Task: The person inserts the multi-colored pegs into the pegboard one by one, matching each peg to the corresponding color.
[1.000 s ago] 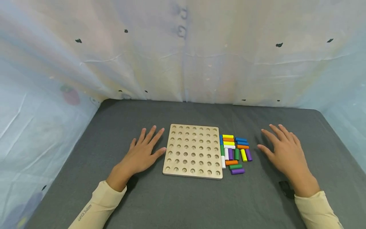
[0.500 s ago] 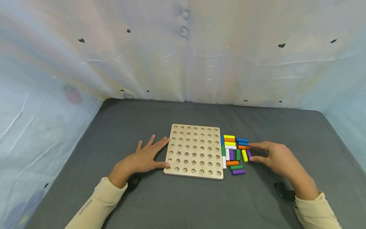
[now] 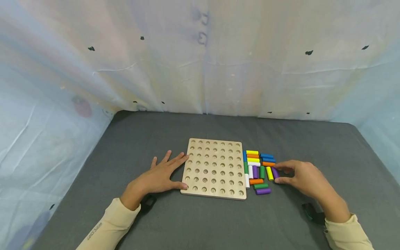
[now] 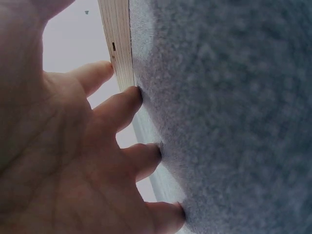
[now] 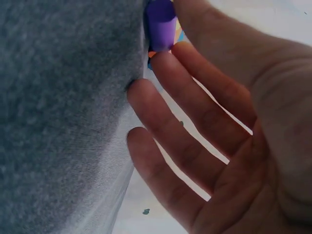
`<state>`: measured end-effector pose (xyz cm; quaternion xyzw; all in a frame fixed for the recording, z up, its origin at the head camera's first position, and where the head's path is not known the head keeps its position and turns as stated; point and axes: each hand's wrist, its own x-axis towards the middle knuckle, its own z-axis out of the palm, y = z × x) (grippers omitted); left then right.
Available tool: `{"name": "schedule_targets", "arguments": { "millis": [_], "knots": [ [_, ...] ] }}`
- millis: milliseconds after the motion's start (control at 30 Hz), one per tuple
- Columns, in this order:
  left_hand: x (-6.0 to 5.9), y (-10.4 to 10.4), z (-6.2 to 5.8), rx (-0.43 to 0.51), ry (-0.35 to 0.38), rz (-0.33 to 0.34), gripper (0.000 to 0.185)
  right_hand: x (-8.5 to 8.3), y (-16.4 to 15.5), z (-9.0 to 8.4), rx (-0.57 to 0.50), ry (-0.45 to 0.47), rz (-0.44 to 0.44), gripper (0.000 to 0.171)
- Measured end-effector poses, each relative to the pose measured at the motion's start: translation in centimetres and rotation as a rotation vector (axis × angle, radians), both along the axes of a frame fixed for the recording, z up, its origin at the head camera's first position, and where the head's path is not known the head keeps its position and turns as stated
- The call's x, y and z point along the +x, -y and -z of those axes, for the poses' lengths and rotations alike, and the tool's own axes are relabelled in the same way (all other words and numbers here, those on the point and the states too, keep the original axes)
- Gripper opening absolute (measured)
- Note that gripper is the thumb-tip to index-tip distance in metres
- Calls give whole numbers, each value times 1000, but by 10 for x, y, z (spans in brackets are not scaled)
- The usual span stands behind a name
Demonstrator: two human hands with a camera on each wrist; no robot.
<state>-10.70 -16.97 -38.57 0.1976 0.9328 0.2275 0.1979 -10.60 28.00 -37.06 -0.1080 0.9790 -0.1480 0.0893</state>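
A square wooden peg board [image 3: 214, 168] with rows of empty holes lies on the grey cloth. Several coloured pegs [image 3: 257, 163] lie in a cluster just right of it. My right hand [image 3: 297, 175] reaches the cluster's right edge. Its thumb and forefinger pinch the outermost purple peg [image 3: 275, 172], which lies on the cloth. In the right wrist view that purple peg [image 5: 161, 22] sits between thumb and forefinger of the right hand [image 5: 219, 122]. My left hand [image 3: 159, 175] lies flat, fingers straight, thumb and fingertips touching the board's left edge [image 4: 119, 44].
The grey cloth-covered table [image 3: 193, 222] is walled by pale plastic sheeting [image 3: 200, 69] at the back and both sides. Another purple peg [image 3: 263, 191] lies at the cluster's near end. Black wrist straps [image 3: 312, 212] show at both cuffs.
My right hand moved left from the bare cloth to the pegs, and its thumb and forefinger closed on the purple peg. My left hand slid right against the board's edge.
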Motion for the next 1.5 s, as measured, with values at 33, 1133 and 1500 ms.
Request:
{"name": "schedule_targets", "arguments": {
  "millis": [33, 1133, 1500],
  "knots": [
    [0, 0, 0, 1, 2, -2, 98, 0, 0, 1, -3, 1, 0, 48],
    [2, -6, -1, 47, -38, -21, 106, -1, -3, 8, 10, -21, -65, 27],
    [4, -9, -3, 25, -77, -27, 106, -3, -5, 11, 4, -50, -70, 24]
  ]
}}
